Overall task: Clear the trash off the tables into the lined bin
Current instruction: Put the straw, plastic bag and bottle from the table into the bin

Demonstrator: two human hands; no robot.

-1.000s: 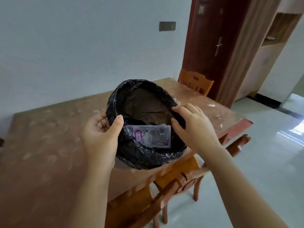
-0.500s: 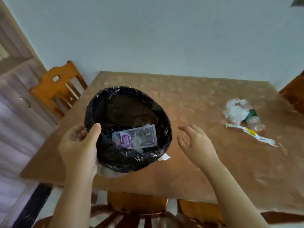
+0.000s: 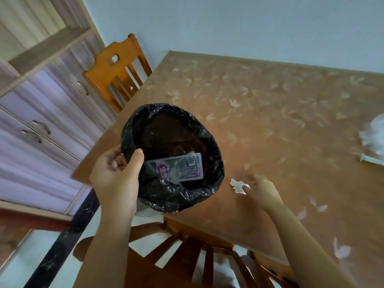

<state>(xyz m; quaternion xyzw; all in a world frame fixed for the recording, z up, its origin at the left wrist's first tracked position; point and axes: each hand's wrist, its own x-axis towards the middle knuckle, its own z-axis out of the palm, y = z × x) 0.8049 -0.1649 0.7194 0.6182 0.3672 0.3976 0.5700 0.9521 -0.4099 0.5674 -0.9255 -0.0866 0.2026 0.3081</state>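
A bin with a black liner (image 3: 209, 179) hangs over the table's near left corner. My left hand (image 3: 116, 175) grips its near rim, thumb inside. Inside the bin lies a clear plastic packet with a purple label (image 3: 178, 168). Just right of the bin, a small white paper scrap (image 3: 238, 185) lies on the brown patterned table (image 3: 270, 96). My right hand (image 3: 262, 189) is low over the table, its fingertips on the scrap's right edge. The hand is blurred, so a pinch is unclear. At the right edge lie crumpled white plastic (image 3: 374, 136) and a thin wrapper strip (image 3: 372, 160).
A wooden chair (image 3: 116, 73) stands at the table's far left end. Another chair (image 3: 187, 252) is tucked under the near edge, below my arms. A cabinet with drawers (image 3: 41, 125) fills the left side, and a pale wall runs behind the table.
My view swung left and tilted. My right hand dropped from hovering over the table to the white scrap beside the bin. The left hand kept its hold on the rim.
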